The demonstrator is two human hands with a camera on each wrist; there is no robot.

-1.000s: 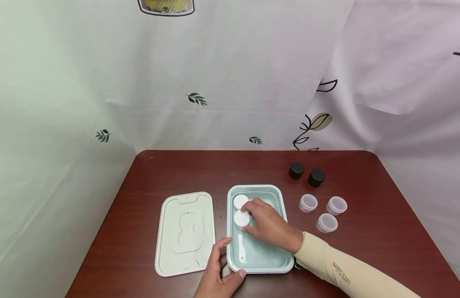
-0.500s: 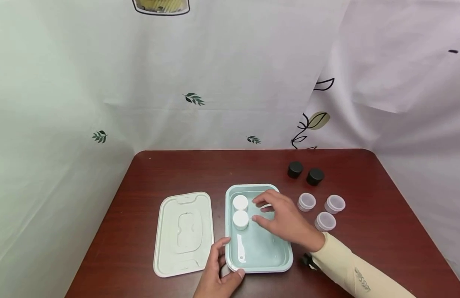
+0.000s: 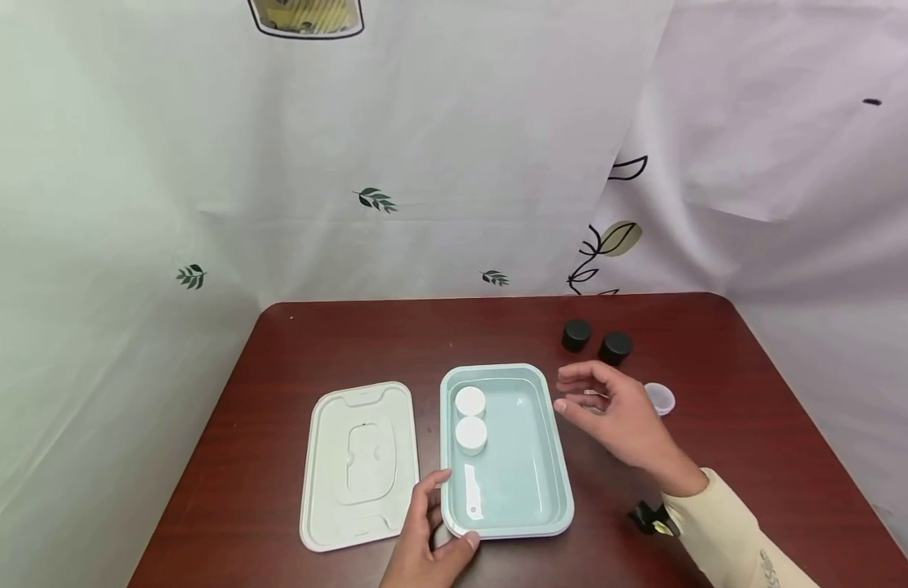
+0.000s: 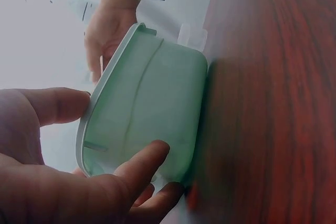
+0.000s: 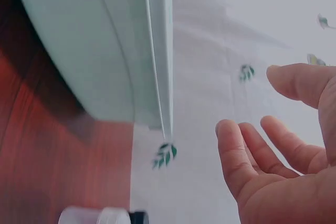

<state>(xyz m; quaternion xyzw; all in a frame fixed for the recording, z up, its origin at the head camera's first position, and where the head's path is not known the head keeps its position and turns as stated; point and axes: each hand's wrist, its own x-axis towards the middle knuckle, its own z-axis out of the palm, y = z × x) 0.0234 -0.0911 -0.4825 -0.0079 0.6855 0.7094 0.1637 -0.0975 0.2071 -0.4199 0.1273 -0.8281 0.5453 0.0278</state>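
Observation:
A light-blue plastic tub (image 3: 559,465) stands on the table, holding two small white-lidded jars (image 3: 471,436) one behind the other at its left side. My left hand (image 3: 428,539) grips the tub's near left corner, thumb on the front rim and index finger on the left rim. In the left wrist view, other fingers (image 4: 152,163) lie against the tub's side wall. Right of the tub, my right hand (image 3: 623,416) hovers with nothing in it, fingers loosely bent and thumb apart. It hides the small jars behind it, except one pale-lidded jar (image 3: 660,398).
Left of the tub lies an off-white rectangular lid (image 3: 329,490). Two black jars (image 3: 576,335) stand toward the back right. A glare patch shows on the tub's floor near the front left. White printed cloth (image 3: 454,163) walls the dark red table (image 3: 336,343) behind and at the sides.
My right hand let go of a white-lidded jar in the tub, then drew back to the right, past the rim and over the pale-lidded jars. The left hand stays at the corner.

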